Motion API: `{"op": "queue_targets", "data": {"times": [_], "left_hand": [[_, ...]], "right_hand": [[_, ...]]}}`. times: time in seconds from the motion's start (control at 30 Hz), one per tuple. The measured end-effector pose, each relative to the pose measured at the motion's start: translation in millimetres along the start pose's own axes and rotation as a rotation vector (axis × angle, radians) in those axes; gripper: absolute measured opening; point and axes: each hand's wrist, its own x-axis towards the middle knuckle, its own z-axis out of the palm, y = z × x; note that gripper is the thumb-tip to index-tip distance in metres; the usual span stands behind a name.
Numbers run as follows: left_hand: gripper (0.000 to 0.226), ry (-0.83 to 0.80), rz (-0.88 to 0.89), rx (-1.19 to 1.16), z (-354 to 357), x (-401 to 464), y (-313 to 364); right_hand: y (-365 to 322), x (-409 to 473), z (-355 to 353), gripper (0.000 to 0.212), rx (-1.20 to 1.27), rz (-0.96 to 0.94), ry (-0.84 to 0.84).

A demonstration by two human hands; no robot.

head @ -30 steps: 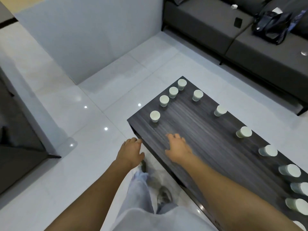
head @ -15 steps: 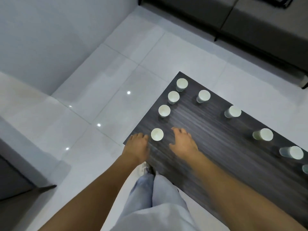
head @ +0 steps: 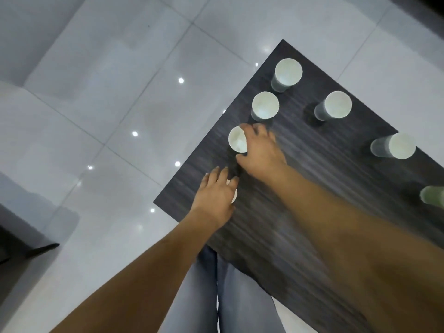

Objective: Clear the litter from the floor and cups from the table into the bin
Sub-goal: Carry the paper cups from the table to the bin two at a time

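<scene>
- The white tiled floor point(head: 101, 97) fills the frame from 7 through 12 o'clock, with small bright glints of light on it.
- The dark wood-grain surface point(head: 319, 200) runs as a slanted slab from the centre out to 4 o'clock, its near corner at about the middle of the frame.
- The person's legs in grey-blue jeans point(head: 216, 296) stand at 6 o'clock, just beside the surface's edge.
- The right hand point(head: 259, 150) reaches to the centre; its thumb and fingers curl round the side of the second cup point(head: 236, 140), and the blur hides how firmly they grip.
- The left hand point(head: 215, 193) lies at 7 o'clock of the right hand, fingers bent down over the nearest cup point(head: 233, 194), which shows only as a white sliver; I cannot tell whether they grasp it.
- The third cup point(head: 265, 105) stands upright at 1 o'clock of the second cup, and the fourth cup point(head: 287, 72) beyond it near the far corner.
- Three more cups stand along the other edge: one point(head: 336, 107) at 1 o'clock of centre, one point(head: 396, 146) at 2 o'clock, and one point(head: 433, 197) cut off at 3 o'clock.
</scene>
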Motion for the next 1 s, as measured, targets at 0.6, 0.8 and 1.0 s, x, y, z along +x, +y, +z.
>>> {"op": "queue_targets", "data": {"times": [0.6,0.8,1.0], "left_hand": [[0.057,0.035,-0.066,0.06,30.7,-6.5,-25.2],[0.054,0.058,-0.101,0.092,-17.3,-37.3,-27.3],[0.055,0.062,-0.056,0.128,-79.9,-78.3,-7.6]], "right_hand": [[2.4,19.6,38.4,0.07,0.044,-0.076,0.096],[-4.2,-36.9,11.5,0.082,0.086,-0.026,0.1],[-21.0,-129.0,-15.6,0.072,0.075,0.075,0.121]]}}
